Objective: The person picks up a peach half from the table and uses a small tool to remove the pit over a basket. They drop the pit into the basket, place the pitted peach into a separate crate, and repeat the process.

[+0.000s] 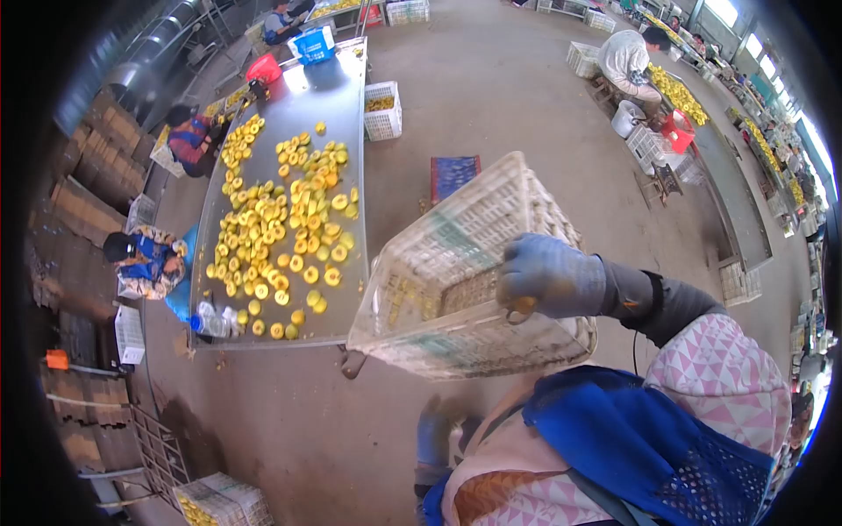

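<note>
A white plastic crate point(438, 337) with lattice sides and faded green bands hangs tilted in front of me, beside the table's corner. My right hand point(553, 276), in a blue-grey work glove, is wrapped round the crate's near upper rim. Some yellowish stains show inside the crate. Low at my side hangs my left hand point(431, 434), also gloved and away from the crate; its fingers are not clear. Left of the crate, halved yellow fruit point(303, 215), peach-like, lie spread over a metal table point(342, 302).
Clear plastic bottles point(215, 323) lie on the table's near left corner. Two people point(189, 140) sit along its left side. A blue mesh-like piece point(454, 178) lies on the floor ahead. Another white crate point(381, 127) stands by the table's right edge; a fruit-filled crate point(232, 504) sits lower left.
</note>
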A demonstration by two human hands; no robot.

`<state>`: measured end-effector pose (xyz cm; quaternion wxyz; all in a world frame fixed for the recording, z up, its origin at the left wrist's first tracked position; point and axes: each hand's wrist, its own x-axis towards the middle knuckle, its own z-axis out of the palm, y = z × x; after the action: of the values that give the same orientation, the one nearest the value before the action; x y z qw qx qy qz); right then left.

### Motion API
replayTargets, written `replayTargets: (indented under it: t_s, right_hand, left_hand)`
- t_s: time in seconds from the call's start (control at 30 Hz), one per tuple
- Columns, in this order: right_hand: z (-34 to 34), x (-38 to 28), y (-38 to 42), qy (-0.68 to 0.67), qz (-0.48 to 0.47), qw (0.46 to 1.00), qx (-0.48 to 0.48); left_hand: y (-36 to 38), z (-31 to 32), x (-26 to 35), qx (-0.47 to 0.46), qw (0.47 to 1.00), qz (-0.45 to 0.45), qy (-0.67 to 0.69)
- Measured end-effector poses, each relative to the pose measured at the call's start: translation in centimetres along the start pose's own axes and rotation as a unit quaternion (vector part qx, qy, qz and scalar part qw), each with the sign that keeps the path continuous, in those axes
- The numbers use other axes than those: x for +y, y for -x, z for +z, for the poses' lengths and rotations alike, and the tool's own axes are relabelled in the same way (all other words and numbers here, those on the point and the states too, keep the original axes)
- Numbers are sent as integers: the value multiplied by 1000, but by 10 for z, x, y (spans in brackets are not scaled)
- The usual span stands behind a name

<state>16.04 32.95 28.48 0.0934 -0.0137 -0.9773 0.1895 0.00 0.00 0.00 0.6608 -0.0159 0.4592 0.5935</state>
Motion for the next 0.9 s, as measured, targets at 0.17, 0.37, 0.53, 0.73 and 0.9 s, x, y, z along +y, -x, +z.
replayTargets:
  t_s: [0.17,0.37,0.53,0.73,0.9]
  right_hand:
    - [-40,132,75,-8,-4,996,88]
    - [-74,220,119,15,16,1000,-12]
    - [-96,279,109,19,54,997,-56]
    - [-133,376,45,36,12,994,-107]
    - [-132,478,-14,-78,-54,995,-20]
  left_hand:
    - [-100,203,64,-68,996,12,-64]
    - [-213,361,97,-100,961,-163,200]
    - [-307,429,100,-15,981,-153,115]
    - [-423,470,159,-81,972,-140,172]
    - [-563,401,157,-175,947,92,-253]
